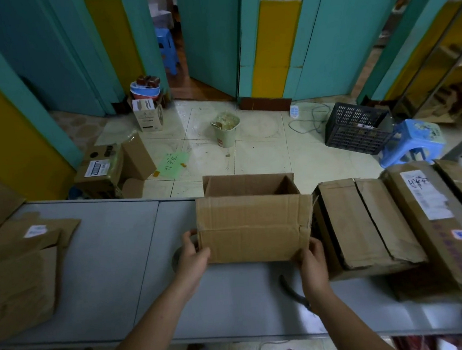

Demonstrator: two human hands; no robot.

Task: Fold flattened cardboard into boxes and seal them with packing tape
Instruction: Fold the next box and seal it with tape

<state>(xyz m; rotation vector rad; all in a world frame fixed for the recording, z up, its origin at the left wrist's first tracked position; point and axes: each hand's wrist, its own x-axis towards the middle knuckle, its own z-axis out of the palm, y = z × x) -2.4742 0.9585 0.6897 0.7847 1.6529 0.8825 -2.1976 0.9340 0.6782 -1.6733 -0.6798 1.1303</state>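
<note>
The open box (253, 228) sits near the middle of the grey table (115, 266), its mouth facing up and away. The left hand (193, 256) and right hand (312, 262) each grip 1 near lower corner, fingers (188, 239) curled round the edges, probably to square the walls and steady them. Flattened cardboard (24, 268) waits at the left. Closed boxes (366, 225) lie just right of it, seemingly kept apart as finished work.

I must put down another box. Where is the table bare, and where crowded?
The widest bare patch of table lies between the flat cardboard on the left and the left hand holding the open box. The right is crowded: closed boxes sit close beside the open box and right hand.
</note>
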